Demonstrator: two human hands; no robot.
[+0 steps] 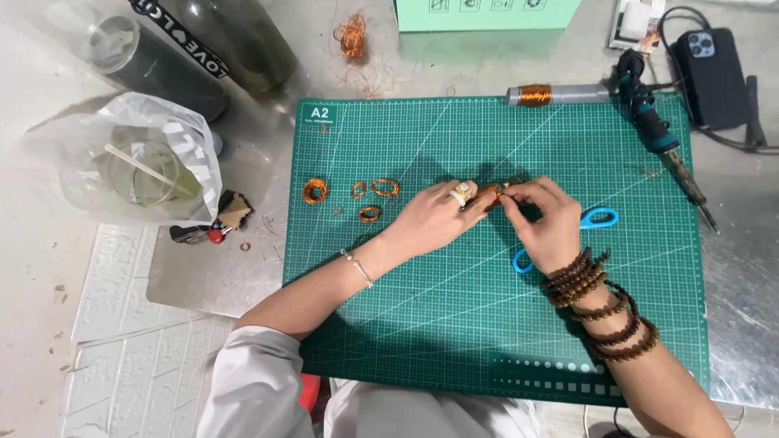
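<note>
Both forearms angle in from the cutting mat's (487, 324) near edge and meet near its middle. The left hand (430, 219) and right hand (548, 223) together pinch a small copper wire coil (489, 193), fingertips curled around it.

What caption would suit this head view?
Both hands, left hand and right hand, pinch a small copper coil above a green cutting mat.

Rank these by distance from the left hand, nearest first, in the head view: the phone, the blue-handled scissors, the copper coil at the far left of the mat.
From the left hand:
1. Blue-handled scissors, just to its right, partly under the right hand.
2. Copper coil, to its left on the green mat.
3. Phone, far right corner, off the mat.
</note>
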